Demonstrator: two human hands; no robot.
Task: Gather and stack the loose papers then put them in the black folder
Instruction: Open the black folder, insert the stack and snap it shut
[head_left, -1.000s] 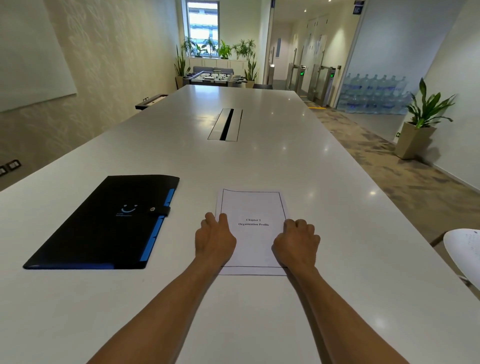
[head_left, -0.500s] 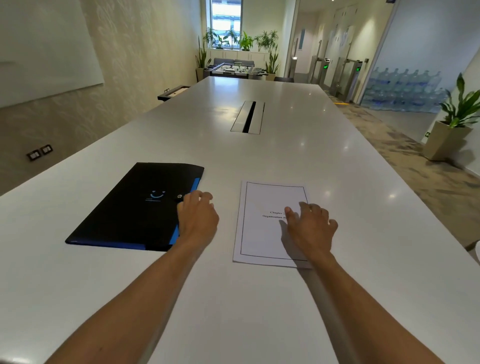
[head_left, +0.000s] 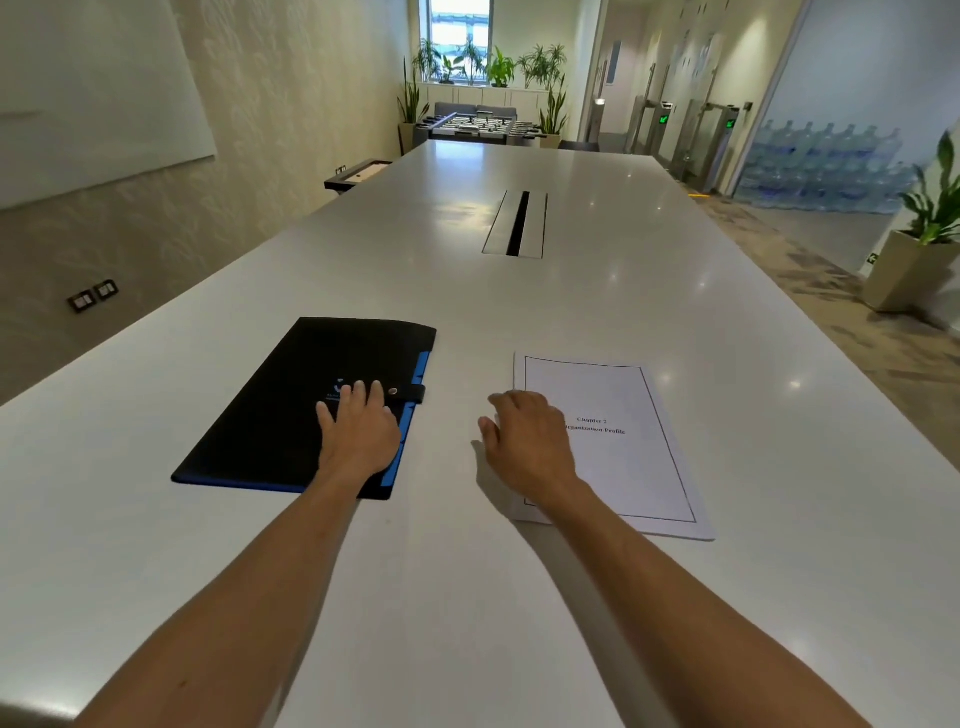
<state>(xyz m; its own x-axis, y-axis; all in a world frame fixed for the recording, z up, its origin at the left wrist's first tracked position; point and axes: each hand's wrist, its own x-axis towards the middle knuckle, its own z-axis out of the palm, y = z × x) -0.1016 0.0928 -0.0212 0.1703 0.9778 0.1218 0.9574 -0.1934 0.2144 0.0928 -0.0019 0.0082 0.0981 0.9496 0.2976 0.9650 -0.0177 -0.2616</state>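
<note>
On white table (head_left: 467, 597): one black folder (head_left: 291, 410), one paper stack (head_left: 623, 457), two hands.

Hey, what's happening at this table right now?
A person is about to file papers. The left hand rests flat on the closed black folder, near its snap strap. The right hand is at the left edge of the paper stack, which lies squared on the table beside the folder, not yet inside.

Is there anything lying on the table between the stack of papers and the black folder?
Nothing visible. Only bare table separates the paper stack from the black folder. The folder's strap looks fastened, and the left hand rests flat on it.
</note>
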